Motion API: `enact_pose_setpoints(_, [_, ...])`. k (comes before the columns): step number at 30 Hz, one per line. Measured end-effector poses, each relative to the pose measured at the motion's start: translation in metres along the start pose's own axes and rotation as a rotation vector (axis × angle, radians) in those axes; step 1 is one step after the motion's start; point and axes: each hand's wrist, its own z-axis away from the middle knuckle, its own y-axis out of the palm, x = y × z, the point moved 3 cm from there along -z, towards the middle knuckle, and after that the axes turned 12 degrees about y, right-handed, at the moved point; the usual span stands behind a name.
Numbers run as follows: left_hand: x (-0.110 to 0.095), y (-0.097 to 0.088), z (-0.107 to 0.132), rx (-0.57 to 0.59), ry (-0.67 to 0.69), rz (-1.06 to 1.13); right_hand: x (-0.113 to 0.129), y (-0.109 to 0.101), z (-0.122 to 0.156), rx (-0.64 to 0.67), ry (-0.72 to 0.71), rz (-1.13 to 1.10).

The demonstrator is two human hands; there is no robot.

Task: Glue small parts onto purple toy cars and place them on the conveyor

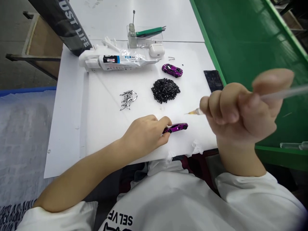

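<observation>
Purple chrome toy car (178,128) sits pinched at its rear end in the left hand (144,134), just over the white table (108,106). The right hand (237,106), raised to its right, curls closed around a clear plastic syringe (281,93) whose orange tip points toward the car. Well beyond both hands, a clear acrylic holder (154,33) carries green-handled tweezers (149,31) and a small glass bottle (132,38); a heap of black bits (165,90) lies ahead of the left hand.
</observation>
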Motion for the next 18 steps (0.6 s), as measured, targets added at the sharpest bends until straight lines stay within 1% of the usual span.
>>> enact_pose_setpoints(2, [0.001,-0.001,0.0,0.01,-0.008,0.006,0.002,0.013,-0.001,0.251,0.032,-0.079])
enact_pose_setpoints(3, [0.001,-0.001,0.0,0.014,-0.008,0.01,0.0,0.017,-0.001,0.341,0.056,-0.117])
enact_pose_setpoints(4, [0.002,0.0,-0.001,0.018,-0.006,0.015,-0.004,0.018,0.001,0.4,0.082,-0.14])
enact_pose_setpoints(7, [0.003,0.0,-0.001,0.023,-0.003,0.017,-0.016,0.012,0.007,0.431,0.037,-0.249])
enact_pose_setpoints(10, [0.004,0.0,-0.001,0.016,-0.002,0.013,-0.026,0.005,0.015,0.44,0.005,-0.261])
enact_pose_setpoints(12, [0.003,0.0,-0.001,0.012,0.0,0.011,-0.03,0.003,0.019,0.445,0.026,-0.242])
enact_pose_setpoints(18, [0.003,-0.001,-0.001,-0.005,0.008,-0.004,-0.033,0.002,0.023,0.379,0.031,-0.265])
